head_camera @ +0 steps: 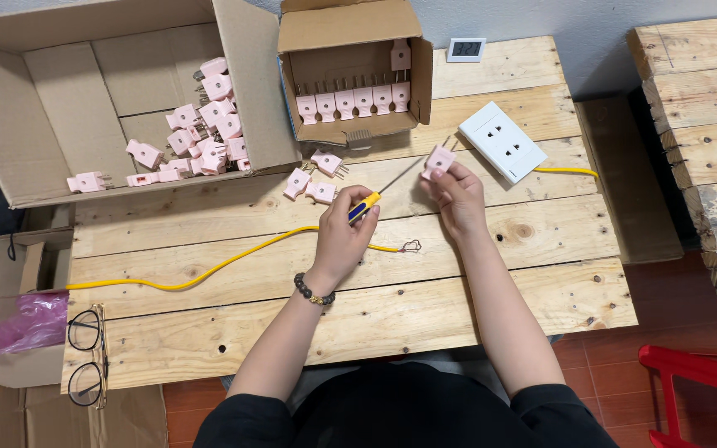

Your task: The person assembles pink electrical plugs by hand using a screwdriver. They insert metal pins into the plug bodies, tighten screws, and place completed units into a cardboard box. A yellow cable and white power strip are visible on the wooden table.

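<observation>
- L hand (343, 238), just left of frame centre, fingers curled tight round the yellow-and-blue handle of a screwdriver (379, 190); bead bracelet on that wrist.
- Screwdriver's long axis runs lower left to upper right: handle in the L fist, thin shaft pointing up-right, tip meeting the pink plug (438, 159).
- R hand (456, 199), right of centre, pinches the plug btwn thumb and fingertips, held above the pallet table (475, 290).
- So the plug lies up and right of the L hand and directly above the R hand; R hand is nearer, touching it.
- Yellow cable (209, 270) lies across the table from left edge to centre; its bared wire end sits btwn the two hands, untouched.
- Outward: three loose pink plugs just above the L hand; small open box w/ a row of plugs at top centre; large box w/ more plugs at upper left; white socket strip (504, 141) at upper right of the plug; glasses at lower left.
</observation>
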